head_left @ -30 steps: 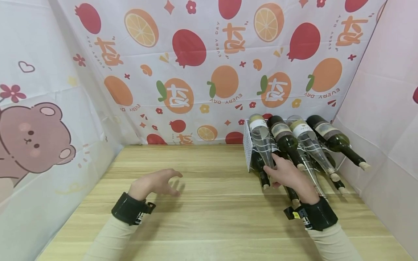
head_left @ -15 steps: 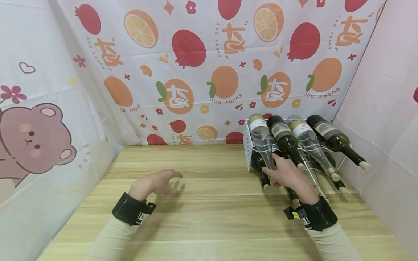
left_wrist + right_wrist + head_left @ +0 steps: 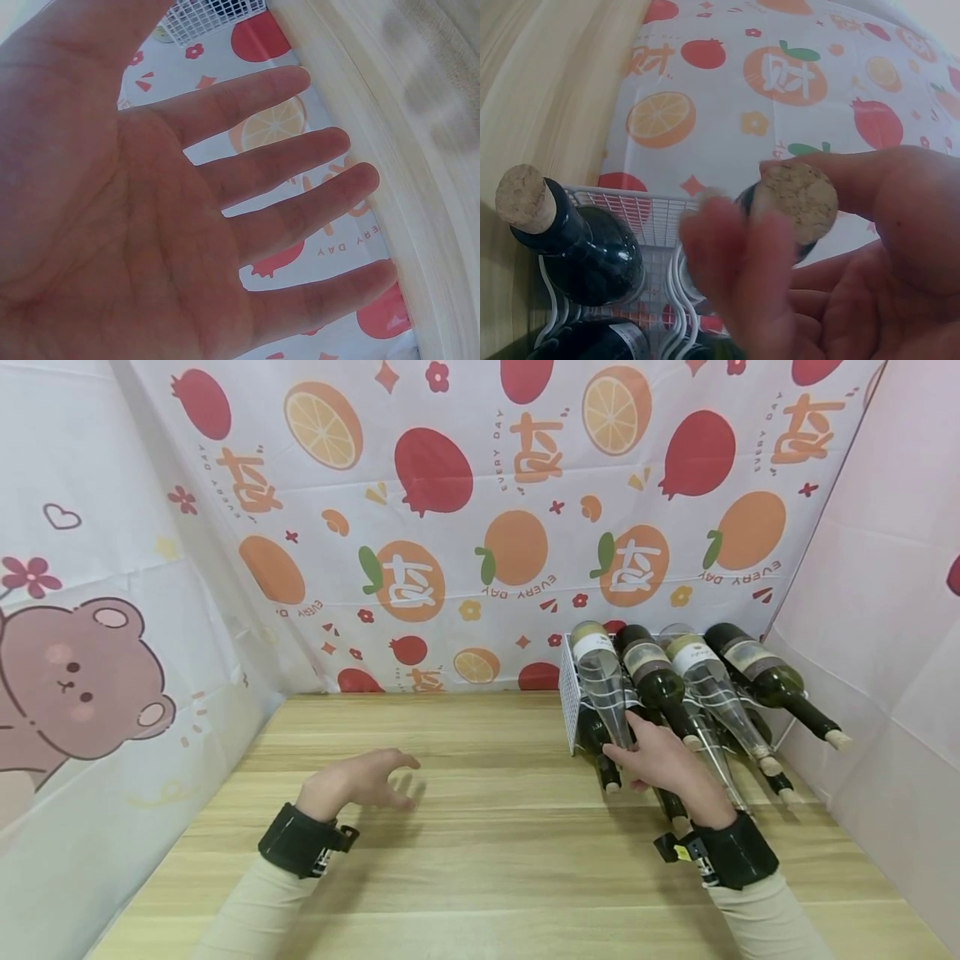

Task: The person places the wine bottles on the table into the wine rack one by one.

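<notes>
My right hand [image 3: 663, 764] grips the neck of a clear glass wine bottle [image 3: 600, 677]. This bottle lies tilted at the upper left of a white wire rack [image 3: 568, 697], its neck end toward me. In the right wrist view, thumb and fingers surround the neck and a cork [image 3: 801, 201] faces the camera. Below it in the head view, a dark wine bottle [image 3: 592, 731] lies in the lower row. Over the table at left, my left hand [image 3: 356, 783] holds nothing. Its fingers [image 3: 285, 214] are spread and straight in the left wrist view.
Beside the gripped bottle lie a dark green bottle [image 3: 656, 681], a second clear bottle [image 3: 716, 697] and another green bottle [image 3: 776, 681], necks jutting forward. More bottles fill the lower row. Fruit-print cloth [image 3: 435, 468] hangs behind the wooden table [image 3: 480, 860], with pale cloth at both sides.
</notes>
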`<state>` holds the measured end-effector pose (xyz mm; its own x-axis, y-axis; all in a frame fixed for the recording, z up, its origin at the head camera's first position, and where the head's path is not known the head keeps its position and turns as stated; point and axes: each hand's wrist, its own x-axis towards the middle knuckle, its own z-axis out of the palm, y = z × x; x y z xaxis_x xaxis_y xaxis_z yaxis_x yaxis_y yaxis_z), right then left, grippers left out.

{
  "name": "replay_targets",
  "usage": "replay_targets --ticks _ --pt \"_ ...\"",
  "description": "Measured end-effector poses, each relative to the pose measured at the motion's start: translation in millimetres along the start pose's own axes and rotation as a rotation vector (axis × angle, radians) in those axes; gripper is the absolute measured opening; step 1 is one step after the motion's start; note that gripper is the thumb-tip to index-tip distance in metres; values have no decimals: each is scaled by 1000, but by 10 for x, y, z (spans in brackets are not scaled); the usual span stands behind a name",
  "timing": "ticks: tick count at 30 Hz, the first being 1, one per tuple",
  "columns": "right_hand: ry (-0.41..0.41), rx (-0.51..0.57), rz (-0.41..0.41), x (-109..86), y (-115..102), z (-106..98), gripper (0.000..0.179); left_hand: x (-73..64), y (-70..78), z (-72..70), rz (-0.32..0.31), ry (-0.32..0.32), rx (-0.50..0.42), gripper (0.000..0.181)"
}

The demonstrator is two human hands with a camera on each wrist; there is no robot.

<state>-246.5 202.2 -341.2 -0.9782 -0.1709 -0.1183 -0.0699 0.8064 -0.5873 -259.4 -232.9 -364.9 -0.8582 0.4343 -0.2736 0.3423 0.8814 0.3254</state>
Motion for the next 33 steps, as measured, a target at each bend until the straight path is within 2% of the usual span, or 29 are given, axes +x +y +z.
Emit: replay_targets --ticks 5,12,33 --pt "-35 36 -19 -20 18 -25 80 7 -22 33 -12 1 -17 67" --pt "-54 92 -63 -29 44 -41 75 9 -18 23 3 4 -7 68" --pt "0 -8 -20 -33 -19 -31 82 11 -17 16 9 9 1 67"
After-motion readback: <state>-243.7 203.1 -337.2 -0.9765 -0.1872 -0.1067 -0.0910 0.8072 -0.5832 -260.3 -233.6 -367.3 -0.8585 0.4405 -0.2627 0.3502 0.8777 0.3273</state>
